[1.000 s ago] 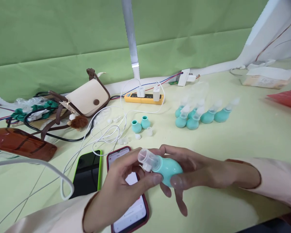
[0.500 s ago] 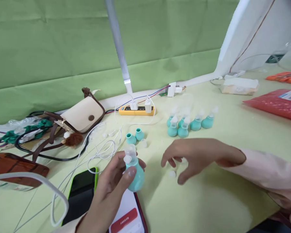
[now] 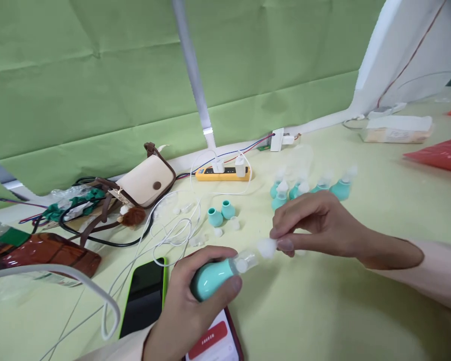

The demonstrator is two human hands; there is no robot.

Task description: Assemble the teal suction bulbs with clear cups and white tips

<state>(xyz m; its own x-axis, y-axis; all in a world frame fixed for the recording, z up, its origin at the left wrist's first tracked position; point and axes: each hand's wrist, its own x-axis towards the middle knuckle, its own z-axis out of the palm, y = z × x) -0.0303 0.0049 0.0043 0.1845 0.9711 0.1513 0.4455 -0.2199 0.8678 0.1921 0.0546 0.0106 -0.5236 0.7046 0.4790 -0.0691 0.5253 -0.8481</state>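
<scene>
My left hand (image 3: 195, 296) is wrapped round a teal squeeze bulb (image 3: 213, 280), tilted so that its clear neck (image 3: 247, 261) points right. A small white piece sits at the side of that neck. Between the fingertips of my right hand (image 3: 315, 228) is a whitish translucent cap (image 3: 266, 247), blurred, close to the open end of the neck but apparently apart from it. Beyond my hands, two open teal bulbs (image 3: 215, 216) stand on the table with a small clear cup (image 3: 235, 223) and a small white piece (image 3: 218, 232) near them.
Several capped teal bulbs (image 3: 279, 200) stand behind my right hand, which partly covers them. Two phones lie under and beside my left forearm, one in a green case (image 3: 145, 296). White cables (image 3: 173, 230), a handbag (image 3: 146, 180), a brown bottle (image 3: 48, 258) and a yellow power strip (image 3: 225, 174) are around.
The left hand has tipped the bulb from upright to pointing right. My right hand has picked up the whitish cap from the table and brought it towards the neck. The view has shifted left.
</scene>
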